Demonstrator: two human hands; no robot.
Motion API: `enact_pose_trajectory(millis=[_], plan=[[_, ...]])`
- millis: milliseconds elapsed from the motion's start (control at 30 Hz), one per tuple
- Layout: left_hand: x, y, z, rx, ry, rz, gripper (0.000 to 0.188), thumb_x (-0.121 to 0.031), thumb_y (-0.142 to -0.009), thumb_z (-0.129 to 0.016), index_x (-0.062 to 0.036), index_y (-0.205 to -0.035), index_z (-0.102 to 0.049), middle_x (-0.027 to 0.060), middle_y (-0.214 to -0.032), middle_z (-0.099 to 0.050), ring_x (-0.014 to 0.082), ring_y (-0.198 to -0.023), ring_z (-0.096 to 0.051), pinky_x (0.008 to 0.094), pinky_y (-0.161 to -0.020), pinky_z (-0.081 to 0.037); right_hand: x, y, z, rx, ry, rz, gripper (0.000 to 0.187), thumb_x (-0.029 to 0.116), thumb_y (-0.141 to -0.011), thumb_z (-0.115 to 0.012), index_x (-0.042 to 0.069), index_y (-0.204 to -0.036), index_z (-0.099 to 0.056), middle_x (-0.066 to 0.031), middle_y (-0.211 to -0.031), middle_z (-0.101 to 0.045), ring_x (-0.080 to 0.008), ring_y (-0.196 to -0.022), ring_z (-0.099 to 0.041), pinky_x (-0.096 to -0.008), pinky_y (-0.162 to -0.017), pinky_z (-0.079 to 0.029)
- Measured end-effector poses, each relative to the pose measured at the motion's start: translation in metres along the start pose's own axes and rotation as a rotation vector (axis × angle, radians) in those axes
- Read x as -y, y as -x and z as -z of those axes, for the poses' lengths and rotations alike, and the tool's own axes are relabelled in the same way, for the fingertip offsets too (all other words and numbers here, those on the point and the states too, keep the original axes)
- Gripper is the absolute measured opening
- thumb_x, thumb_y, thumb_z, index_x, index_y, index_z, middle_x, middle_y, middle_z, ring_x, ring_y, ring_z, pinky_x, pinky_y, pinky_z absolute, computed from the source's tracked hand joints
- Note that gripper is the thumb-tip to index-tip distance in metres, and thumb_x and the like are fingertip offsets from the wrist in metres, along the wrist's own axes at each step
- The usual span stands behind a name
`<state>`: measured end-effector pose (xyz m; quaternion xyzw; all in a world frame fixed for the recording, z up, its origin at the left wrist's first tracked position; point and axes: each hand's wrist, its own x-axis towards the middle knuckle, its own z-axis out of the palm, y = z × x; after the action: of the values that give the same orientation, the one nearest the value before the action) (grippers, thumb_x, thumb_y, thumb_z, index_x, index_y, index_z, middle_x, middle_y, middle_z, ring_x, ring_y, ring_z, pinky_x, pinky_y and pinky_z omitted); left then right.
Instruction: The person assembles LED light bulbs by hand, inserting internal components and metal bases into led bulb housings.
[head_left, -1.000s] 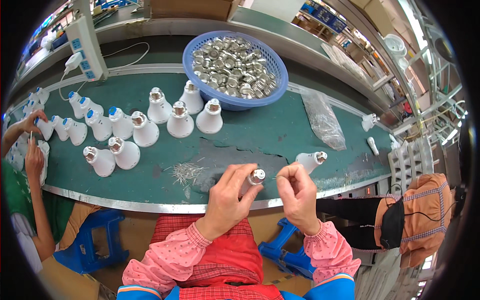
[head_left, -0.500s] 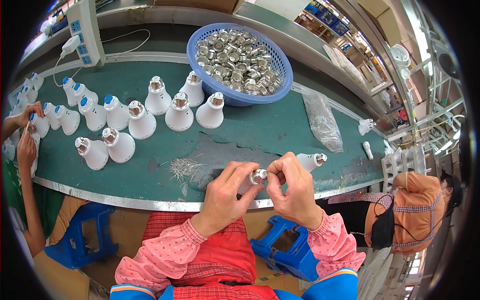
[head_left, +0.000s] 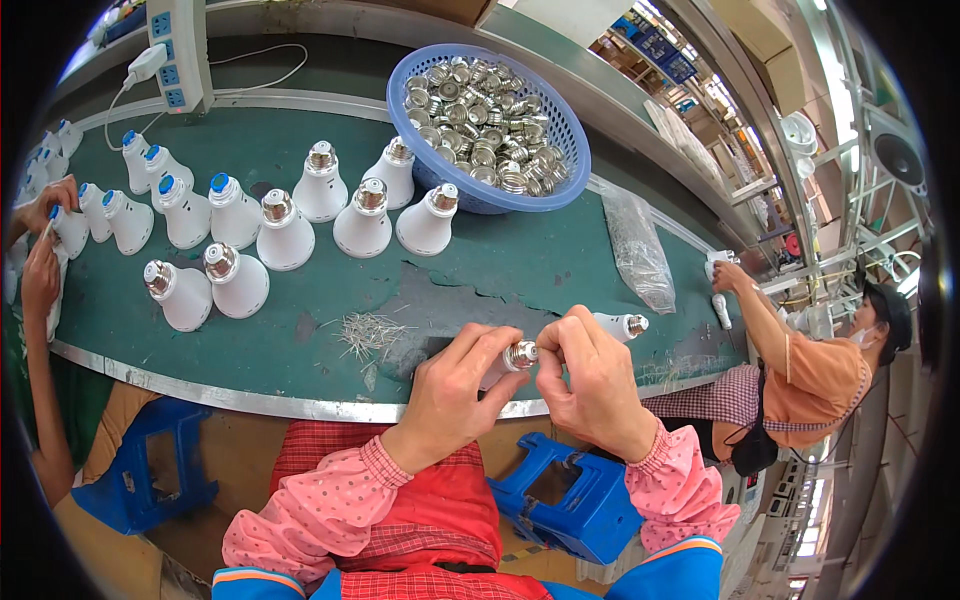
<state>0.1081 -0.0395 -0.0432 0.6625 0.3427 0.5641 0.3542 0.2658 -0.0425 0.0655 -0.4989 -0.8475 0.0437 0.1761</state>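
My left hand (head_left: pixel 452 388) is wrapped round a white LED bulb (head_left: pixel 497 371), its silver screw cap (head_left: pixel 520 354) tilted toward the right. Beside that cap, my right hand (head_left: pixel 592 385) has thumb and forefinger pinched together; whatever sits between them is too small to make out. Just beyond the right hand, another capped bulb (head_left: pixel 622 326) lies on its side. A loose pile of thin metal pins (head_left: pixel 367 335) is on the green table, left of my hands.
A blue basket (head_left: pixel 572 190) of screw caps stands at the back. Capped bulbs (head_left: pixel 285 240) and blue-topped bulbs (head_left: pixel 187 218) fill the left side. A clear bag (head_left: pixel 640 250) lies to the right. Co-workers' hands (head_left: pixel 40 270) are at far left; another person (head_left: pixel 810 370) reaches in at far right.
The person at far right has stretched an arm onto the table's end, to a bulb there. The view has shifted slightly. My hands keep nearly the same pose at the bulb.
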Motion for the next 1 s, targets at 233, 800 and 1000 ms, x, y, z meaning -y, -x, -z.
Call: enact_pose_trajectory(millis=[233, 800, 1000], plan=[[0.001, 0.0, 0.001, 0.002, 0.023, -0.004, 0.045, -0.004, -0.08, -0.081, -0.0042, -0.121, -0.064, 0.0133, -0.108, -0.066, 0.0282, -0.085, -0.068, 0.0344, -0.063, -0.054, 0.01, -0.011, 0.012, 0.146, 0.246, 0.11, 0.025, -0.001, -0.073, -0.069, 0.002, -0.089, -0.051, -0.0139, -0.086, -0.05, -0.0314, -0.081, -0.059, -0.0407, -0.064, -0.049], [-0.002, 0.001, 0.001, 0.002, 0.011, 0.025, 0.044, -0.003, -0.08, -0.081, -0.0052, -0.121, -0.065, 0.0126, -0.107, -0.067, 0.0284, -0.087, -0.069, 0.0363, -0.065, -0.055, -0.006, 0.003, 0.0, 0.057, -0.972, -0.667, 0.016, 0.014, -0.099, -0.067, -0.001, -0.1, -0.062, -0.0031, -0.086, -0.064, -0.0076, -0.072, -0.059, -0.023, -0.062, -0.047], [0.001, 0.003, -0.002, -0.013, 0.002, -0.003, 0.043, -0.003, -0.08, -0.081, -0.0052, -0.12, -0.065, 0.0111, -0.106, -0.067, 0.0251, -0.083, -0.067, 0.0336, -0.061, -0.053, -0.012, 0.0, -0.002, 0.096, -1.12, -0.727, 0.017, 0.014, -0.097, -0.071, 0.002, -0.099, -0.06, -0.0035, -0.086, -0.064, -0.0077, -0.069, -0.057, -0.0222, -0.06, -0.046]])
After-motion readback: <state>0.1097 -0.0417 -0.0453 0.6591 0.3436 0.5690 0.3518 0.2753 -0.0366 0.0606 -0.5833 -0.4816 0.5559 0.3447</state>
